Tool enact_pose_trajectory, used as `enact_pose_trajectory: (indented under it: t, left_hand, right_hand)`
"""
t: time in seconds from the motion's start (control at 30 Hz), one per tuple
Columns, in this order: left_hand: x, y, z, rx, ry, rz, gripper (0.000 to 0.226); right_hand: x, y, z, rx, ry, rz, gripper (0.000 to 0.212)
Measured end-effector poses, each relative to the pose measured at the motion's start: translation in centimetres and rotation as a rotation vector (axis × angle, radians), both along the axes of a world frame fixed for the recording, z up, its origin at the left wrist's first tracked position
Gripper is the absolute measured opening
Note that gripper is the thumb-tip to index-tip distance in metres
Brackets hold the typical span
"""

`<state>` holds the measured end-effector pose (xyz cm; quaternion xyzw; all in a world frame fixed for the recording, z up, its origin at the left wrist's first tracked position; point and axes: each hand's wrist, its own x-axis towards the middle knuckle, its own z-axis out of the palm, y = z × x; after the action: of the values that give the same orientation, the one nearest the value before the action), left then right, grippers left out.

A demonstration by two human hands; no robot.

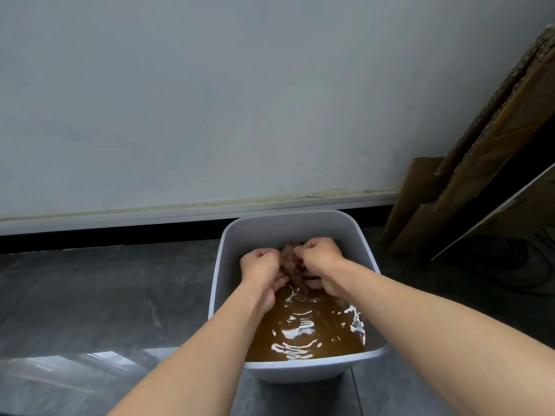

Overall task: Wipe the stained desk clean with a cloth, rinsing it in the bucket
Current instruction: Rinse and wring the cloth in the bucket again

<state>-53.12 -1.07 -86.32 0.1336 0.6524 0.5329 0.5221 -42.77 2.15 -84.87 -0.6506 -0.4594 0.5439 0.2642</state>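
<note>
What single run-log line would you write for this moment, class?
step: rinsing cloth | left hand: grips cloth | right hand: grips cloth | bucket: holds brown water

The light is soft, even and dim; shadows are faint. White glare ripples on the water (303, 334) in the bucket (288, 228), and a pale reflection lies on the floor (99, 358). The skirting (180, 216) bends from lens distortion; details look soft.
</note>
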Motion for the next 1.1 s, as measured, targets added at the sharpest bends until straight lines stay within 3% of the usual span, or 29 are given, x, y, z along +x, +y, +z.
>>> enact_pose_trajectory:
  t: [0.17,0.23,0.33,0.43,0.53,0.67,0.77,0.83,0.9,0.93,1.0,1.1]
  left_hand:
    - [0.1,0.0,0.0,-0.042,0.190,0.103,0.030]
    - [0.0,0.0,0.3,-0.018,0.163,0.081,0.027]
    - [-0.2,-0.5,1.7,-0.048,-0.028,-0.116,0.018]
    - [-0.8,-0.8,1.9,-0.118,0.035,-0.374,0.026]
    - [-1.0,-0.9,1.8,-0.110,0.054,-0.338,0.014]
    - [-1.9,0.0,1.2,-0.026,0.324,-0.203,0.025]
    - [-2.7,0.2,1.2,0.026,0.438,-0.409,0.042]
    - [-2.9,0.1,1.6,0.013,0.728,-0.666,0.066]
    - [-2.5,0.2,1.9,-0.020,1.083,-0.832,0.068]
    - [-2.2,0.2,1.9,-0.025,1.170,-0.880,0.064]
    - [-1.8,0.3,1.8,-0.019,1.285,-0.946,0.054]
    - [-1.7,0.3,1.2,-0.011,1.282,-0.949,0.044]
  right_hand:
    - [-1.2,-0.2,-0.4,0.011,-0.043,-0.167,0.019]
    - [-1.7,-0.4,-0.2,0.006,0.017,-0.179,0.025]
    - [-1.9,0.2,0.6,0.049,0.031,-0.162,0.028]
    - [-1.6,1.2,1.1,0.037,0.067,-0.084,0.011]
    - [-0.6,1.9,0.9,0.065,-0.052,0.049,0.016]
    - [1.6,1.6,1.9,0.371,-0.546,0.577,0.030]
    - [2.5,1.0,3.3,0.469,-0.776,0.899,0.042]
    - [2.6,0.9,3.7,0.438,-0.881,0.996,0.046]
    - [2.6,0.7,3.7,0.480,-0.994,1.042,0.037]
    - [2.5,0.4,3.6,0.513,-1.027,1.050,0.034]
    - [2.2,-0.1,2.9,0.566,-1.052,1.057,0.036]
    - [1.9,-0.7,1.2,0.546,-1.028,1.040,0.053]
